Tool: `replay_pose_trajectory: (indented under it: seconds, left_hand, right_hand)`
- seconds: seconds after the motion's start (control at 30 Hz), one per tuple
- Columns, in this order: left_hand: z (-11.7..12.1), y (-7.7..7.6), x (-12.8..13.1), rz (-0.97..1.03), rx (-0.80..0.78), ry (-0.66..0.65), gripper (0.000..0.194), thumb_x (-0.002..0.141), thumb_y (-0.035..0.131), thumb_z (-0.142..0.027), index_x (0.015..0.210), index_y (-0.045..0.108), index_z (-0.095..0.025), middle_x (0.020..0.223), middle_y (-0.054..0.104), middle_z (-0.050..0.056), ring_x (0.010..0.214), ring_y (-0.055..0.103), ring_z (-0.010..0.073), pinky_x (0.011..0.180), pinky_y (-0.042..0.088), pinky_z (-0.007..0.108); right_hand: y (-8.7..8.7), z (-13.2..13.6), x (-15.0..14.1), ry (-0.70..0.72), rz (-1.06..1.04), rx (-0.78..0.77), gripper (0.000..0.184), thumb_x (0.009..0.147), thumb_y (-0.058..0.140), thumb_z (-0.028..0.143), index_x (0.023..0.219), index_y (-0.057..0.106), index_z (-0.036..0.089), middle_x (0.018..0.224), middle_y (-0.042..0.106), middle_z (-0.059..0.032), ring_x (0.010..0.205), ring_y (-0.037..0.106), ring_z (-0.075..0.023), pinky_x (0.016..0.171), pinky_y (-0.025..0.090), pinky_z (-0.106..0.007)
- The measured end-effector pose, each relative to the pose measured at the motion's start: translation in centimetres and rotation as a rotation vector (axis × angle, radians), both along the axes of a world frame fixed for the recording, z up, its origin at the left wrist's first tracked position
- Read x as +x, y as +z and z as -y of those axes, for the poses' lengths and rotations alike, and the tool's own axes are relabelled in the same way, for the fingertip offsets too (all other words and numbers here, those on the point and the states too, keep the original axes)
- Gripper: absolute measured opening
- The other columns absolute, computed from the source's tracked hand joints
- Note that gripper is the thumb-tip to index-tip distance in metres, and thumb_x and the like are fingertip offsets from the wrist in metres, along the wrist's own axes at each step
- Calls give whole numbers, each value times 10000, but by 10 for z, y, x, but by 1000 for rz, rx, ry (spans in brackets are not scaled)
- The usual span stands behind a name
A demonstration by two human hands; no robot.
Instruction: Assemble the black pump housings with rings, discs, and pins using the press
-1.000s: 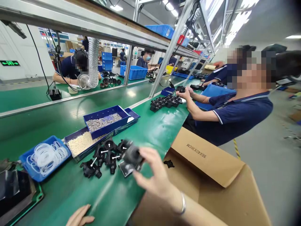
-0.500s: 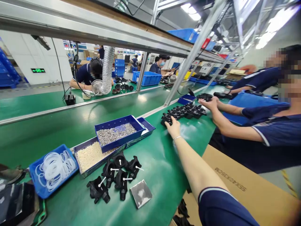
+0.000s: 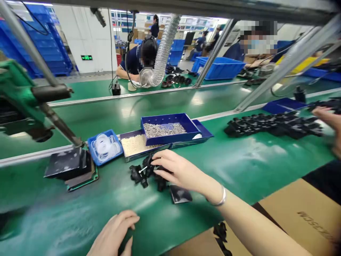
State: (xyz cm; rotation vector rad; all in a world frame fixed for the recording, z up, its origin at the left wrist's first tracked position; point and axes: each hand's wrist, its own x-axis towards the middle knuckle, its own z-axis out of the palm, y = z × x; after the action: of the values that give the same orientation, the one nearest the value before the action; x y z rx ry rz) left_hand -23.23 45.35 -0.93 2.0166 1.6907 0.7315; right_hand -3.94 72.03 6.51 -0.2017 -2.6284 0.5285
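The right hand (image 3: 170,167) reaches over the black parts (image 3: 145,170) at the near side of the tray of pale pellets (image 3: 135,145), fingers touching them, though I cannot tell whether its grip holds one; the left hand (image 3: 115,231) hovers over the near tabletop (image 3: 149,222), grip partly open; the square block (image 3: 181,194) lies just right of the parts.
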Motion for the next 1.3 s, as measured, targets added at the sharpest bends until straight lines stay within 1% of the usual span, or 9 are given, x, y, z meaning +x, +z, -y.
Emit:
replay_pose_trajectory:
  seconds: [0.2,0.37,0.47,0.53,0.63,0.77,0.97,1.1,1.3]
  left_hand:
    - [37,27,-24,-359,120,18,595,873,513,-96,1449,406,-193,1459,523,174,1384,480,257,1145,416,466]
    - [102,73,-138,-811,-108,664,802,789,620,-127,1532,317,-151,1600,340,225,1517,252,378,1192,211,644]
    - [143,91,-211,-888,-322,765,838,681,661,-75,1473,386,-88,1510,474,254,1477,304,457,1149,196,722]
    - [156,93,-244,-845,-371,690,697,721,648,-108,1393,465,-75,1433,560,250,1436,396,435,1154,229,690]
    - [155,88,-253,-753,-344,613,588,796,671,-227,1348,502,-113,1369,615,226,1321,548,385,1149,284,659]
    - [129,70,-202,-414,-214,496,650,838,713,-341,1420,459,-200,1427,564,152,1341,522,328,1165,349,571]
    - [75,37,-112,14,-146,373,724,868,707,-318,1503,359,-280,1472,476,121,1360,497,297,1116,459,457]
    - [51,20,-90,138,-131,331,818,864,707,-293,1548,258,-295,1527,388,141,1385,469,329,1116,457,504]
    - [46,4,-87,339,-22,311,909,838,752,-257,1551,189,-301,1467,417,152,1405,426,327,1174,375,555]
  right_hand:
    - [-17,65,-65,-13,287,395,417,909,639,278,1309,592,170,1275,592,-178,982,595,-323,833,523,-484]
    - [-60,91,-86,-61,364,758,341,840,494,-12,1084,706,97,1277,605,-224,776,591,-291,673,492,-467]
    - [-72,91,-92,-28,307,761,354,852,425,-29,1002,721,94,1270,610,-238,752,586,-287,662,503,-484]
    - [-72,89,-95,4,274,685,355,863,395,-26,938,717,102,1237,622,-243,749,592,-286,669,521,-496]
    - [-62,87,-97,34,139,349,300,931,421,51,968,704,144,1287,592,-217,924,630,-309,794,554,-523]
    - [-47,93,-96,-14,-61,-476,181,936,639,324,1082,724,258,1365,538,-113,1181,592,-280,994,516,-480]
    - [-51,117,-107,-104,-207,-1837,324,776,833,401,1034,693,264,975,722,-7,864,703,-165,870,573,-351]
    - [-59,127,-118,-125,-322,-2101,335,722,877,419,882,663,216,944,747,-18,884,724,-187,845,585,-335]
    - [-54,116,-125,-53,-234,-1947,266,760,854,396,894,681,245,1138,731,2,1053,687,-187,950,546,-368]
